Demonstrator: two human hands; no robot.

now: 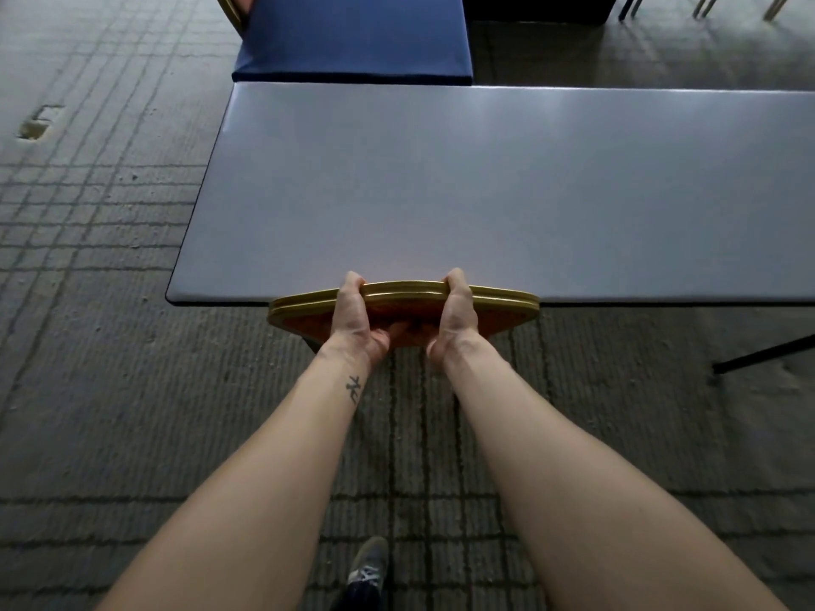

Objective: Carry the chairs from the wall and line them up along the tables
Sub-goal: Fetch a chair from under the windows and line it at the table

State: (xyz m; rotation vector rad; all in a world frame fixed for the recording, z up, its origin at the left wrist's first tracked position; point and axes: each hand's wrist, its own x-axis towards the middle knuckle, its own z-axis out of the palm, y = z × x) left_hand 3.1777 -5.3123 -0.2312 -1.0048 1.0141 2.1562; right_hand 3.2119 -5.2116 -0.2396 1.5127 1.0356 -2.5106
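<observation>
Chair (403, 289): held by the gold top rail of its back, at the near edge of the table (441, 191), towards the left end. Seat and legs are hidden below the rail.
Rail: shows two gold rims one over the other; I cannot tell whether that is one chair or two stacked.
Left hand (353, 315): wrapped round the rail, left of its middle.
Right hand (454, 310): wrapped round the rail, right of its middle, close to the other hand.
Fingers (390, 332): closed on the rail, curled against the near face of the back; both grips look firm.
Far chair (353, 37): blue seat, set against the far edge at the left end, facing this one.
Floor (88, 258): rough scored concrete with a pit at the far left; one shoe (368, 566) stands straight behind the chair.
Step in hand: setting this chair at the near side, by my reading.
How to do it well: keep the rail level and parallel to the near edge, so the back sits square. Lower all legs together instead of dragging over the grooves. Match it to the far chair opposite, so the two rows agree.
Watch for: the legs catching the frame below, which is out of sight, or the dark table leg (763, 352) at the right. Hands this close together give little hold against twisting.
Left to do: more places along the near edge to the right look unfilled.
</observation>
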